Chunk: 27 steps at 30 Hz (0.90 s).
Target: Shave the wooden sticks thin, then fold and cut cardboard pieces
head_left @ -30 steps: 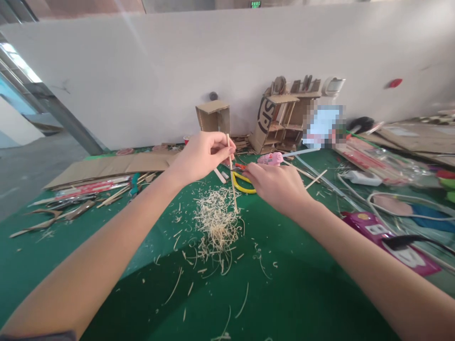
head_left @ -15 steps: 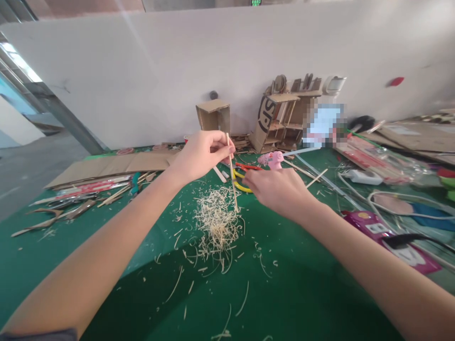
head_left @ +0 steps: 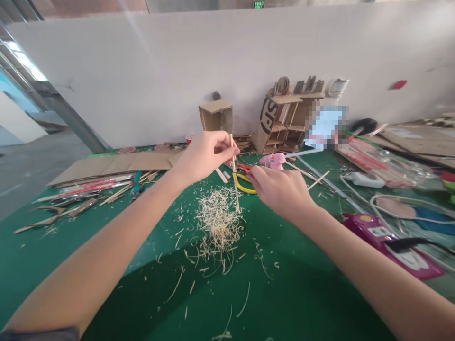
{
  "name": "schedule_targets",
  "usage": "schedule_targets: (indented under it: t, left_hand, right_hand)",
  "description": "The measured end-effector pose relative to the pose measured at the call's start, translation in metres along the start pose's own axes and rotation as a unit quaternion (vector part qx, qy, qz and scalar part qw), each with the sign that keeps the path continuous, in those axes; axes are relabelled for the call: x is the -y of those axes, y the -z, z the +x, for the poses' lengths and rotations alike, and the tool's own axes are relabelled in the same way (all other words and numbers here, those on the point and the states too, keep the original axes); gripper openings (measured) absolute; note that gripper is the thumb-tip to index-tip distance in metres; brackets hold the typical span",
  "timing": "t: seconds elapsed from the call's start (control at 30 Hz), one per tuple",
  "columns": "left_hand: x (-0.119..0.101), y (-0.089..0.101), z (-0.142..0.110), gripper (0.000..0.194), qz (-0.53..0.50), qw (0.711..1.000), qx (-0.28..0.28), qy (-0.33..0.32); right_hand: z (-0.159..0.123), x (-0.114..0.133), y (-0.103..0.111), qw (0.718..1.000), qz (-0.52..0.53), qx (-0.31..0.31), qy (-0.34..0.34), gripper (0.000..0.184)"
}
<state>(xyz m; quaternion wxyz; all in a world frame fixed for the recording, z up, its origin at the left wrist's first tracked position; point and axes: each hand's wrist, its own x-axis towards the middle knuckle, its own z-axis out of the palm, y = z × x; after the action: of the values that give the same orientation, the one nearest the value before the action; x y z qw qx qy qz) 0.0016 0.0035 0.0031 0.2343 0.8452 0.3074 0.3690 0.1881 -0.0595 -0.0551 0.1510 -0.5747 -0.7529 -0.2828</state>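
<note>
My left hand [head_left: 213,154] pinches a thin wooden stick [head_left: 235,189] near its top. The stick stands nearly upright, with its lower end at the right edge of a pile of pale wood shavings [head_left: 216,220]. My right hand [head_left: 279,189] is closed just right of the stick. From its fingertips a small thin dark piece, like a blade, reaches toward the stick; most of it is hidden. Behind the hands lie yellow-handled pliers [head_left: 245,190], partly covered, and a pink glue gun [head_left: 273,161].
Cardboard shelves [head_left: 280,123] and a small cardboard box [head_left: 216,116] stand by the white partition. On the right are a purple power strip [head_left: 391,246], cables and packaged materials [head_left: 384,161]. Cardboard [head_left: 117,166], sticks and tools lie left. Loose shavings dot the green table [head_left: 284,293].
My right hand has shifted slightly, and the thin dark piece at its fingertips now shows against the stick. My left hand keeps its pinch. The whole view has moved slightly.
</note>
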Motion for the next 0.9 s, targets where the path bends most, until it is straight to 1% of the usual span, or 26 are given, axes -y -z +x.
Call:
schedule_targets:
  t: [0.07,0.17,0.2,0.23,0.33,0.4,0.47,0.57,0.6,0.67,0.77,0.8,0.83,0.9]
  left_hand:
    - [0.0,-0.0005,0.0001,0.014,-0.002,1.0,-0.001,0.001]
    - [0.0006,-0.0007,0.0006,0.015,-0.009,1.0,-0.004,0.002]
    - [0.0008,-0.0007,0.0008,0.015,-0.011,1.0,-0.004,0.003]
    - [0.001,-0.0008,0.001,0.015,-0.011,1.0,-0.004,0.003]
    - [0.0009,-0.0012,0.001,0.016,-0.008,1.0,-0.003,0.006]
    - [0.0007,-0.0016,0.0008,0.016,-0.005,1.0,-0.004,0.005]
    - [0.0005,-0.0018,0.0006,0.015,-0.004,1.0,-0.005,0.003]
    - [0.0002,-0.0013,0.0006,0.015,-0.003,1.0,-0.007,0.007]
    - [-0.0001,-0.001,0.0005,0.016,-0.003,1.0,-0.007,0.01]
    - [-0.0009,-0.0005,0.0002,0.016,-0.002,1.0,-0.003,0.015]
    - [-0.0022,-0.0006,-0.0006,0.016,-0.001,1.0,0.003,0.012]
    - [-0.0024,-0.0008,-0.0008,0.016,-0.001,1.0,0.003,0.011]
    - [-0.0024,-0.001,-0.001,0.016,-0.003,1.0,0.001,0.011]
    - [-0.002,-0.0012,-0.0011,0.015,-0.007,1.0,-0.006,0.012]
  right_hand:
    - [-0.0015,0.0006,0.0018,1.0,-0.01,0.019,0.015,0.048]
    - [-0.0031,0.0008,0.0015,0.994,-0.005,0.08,0.071,0.043]
    - [-0.0032,0.0008,0.0008,0.993,0.0,0.089,0.081,0.042]
    - [-0.0029,0.0006,-0.0001,0.993,0.003,0.085,0.08,0.043]
    - [-0.0008,-0.0001,-0.0019,0.999,0.002,0.03,0.035,0.047]
    - [-0.0001,-0.0003,-0.0018,1.0,-0.003,0.01,0.015,0.048]
    - [-0.0006,-0.0001,-0.001,0.999,-0.003,0.027,0.022,0.046]
    - [-0.002,0.0006,0.0,0.993,0.012,0.091,0.07,0.042]
    - [-0.002,0.0007,0.0,0.991,0.018,0.102,0.079,0.041]
    - [-0.0009,0.0005,-0.0004,0.994,0.026,0.085,0.067,0.043]
    - [0.0013,-0.0005,-0.001,0.999,0.027,0.026,0.032,0.044]
    - [0.0014,-0.0007,-0.0009,0.999,0.025,0.023,0.032,0.042]
    - [0.0013,-0.0008,-0.0007,0.998,0.023,0.034,0.04,0.041]
    - [0.0005,-0.0004,0.0002,0.994,0.021,0.077,0.074,0.038]
